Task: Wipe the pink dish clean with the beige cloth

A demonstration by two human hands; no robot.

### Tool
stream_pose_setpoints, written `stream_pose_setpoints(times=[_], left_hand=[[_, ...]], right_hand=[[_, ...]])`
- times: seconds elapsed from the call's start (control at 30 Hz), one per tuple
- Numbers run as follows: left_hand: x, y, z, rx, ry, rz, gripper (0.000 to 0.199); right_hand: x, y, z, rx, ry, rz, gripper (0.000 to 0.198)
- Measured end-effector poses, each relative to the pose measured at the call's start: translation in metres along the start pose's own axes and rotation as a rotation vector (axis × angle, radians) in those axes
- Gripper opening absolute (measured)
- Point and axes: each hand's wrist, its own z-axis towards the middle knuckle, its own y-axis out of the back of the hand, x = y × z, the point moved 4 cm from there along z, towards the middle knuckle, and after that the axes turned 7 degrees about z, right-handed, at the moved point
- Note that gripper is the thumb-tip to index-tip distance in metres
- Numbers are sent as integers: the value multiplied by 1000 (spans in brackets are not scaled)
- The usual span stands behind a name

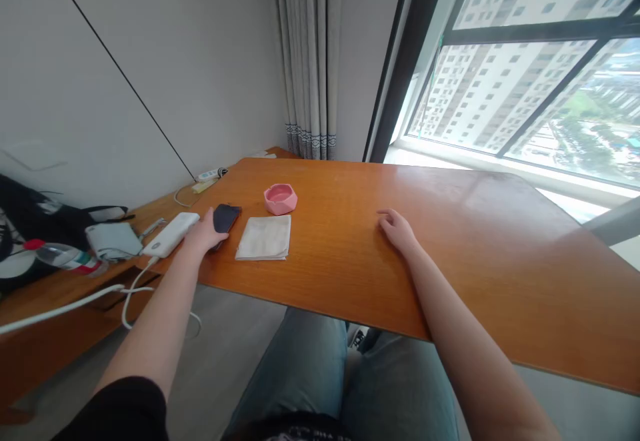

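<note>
At the left part of the wooden table (330, 261), my left hand (203, 233) is closed on a dark, flat phone (226, 217), thumb at its near edge and fingers at its far side. The phone lies at or just above the tabletop; I cannot tell which. Just right of it is a folded off-white cloth (264, 238). Behind the cloth sits a pink faceted ashtray (280, 198). My right hand (397, 229) rests on the table farther right, holding nothing, with the index finger stretched out and the others loosely bent.
Left of my left hand lies a white power bank-like block (171, 234) with a white cable (127, 304). Beyond it are a white box (114, 240), a plastic bottle (67, 256) and a black bag (45, 214). A power strip (209, 174) lies by the wall.
</note>
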Motion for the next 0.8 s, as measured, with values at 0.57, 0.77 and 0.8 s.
stream_pose_setpoints(times=[0.57,0.77,0.8], left_hand=[[-169,18,12,-262,-599,-189,60],[-180,13,20,-216,-595,-108,38],[-179,14,20,-202,-584,-111,37]], right_hand=[[3,0,0,-51,3,63,33],[1,-1,2,-72,-8,94,30],[1,-1,2,-73,-9,100,30]])
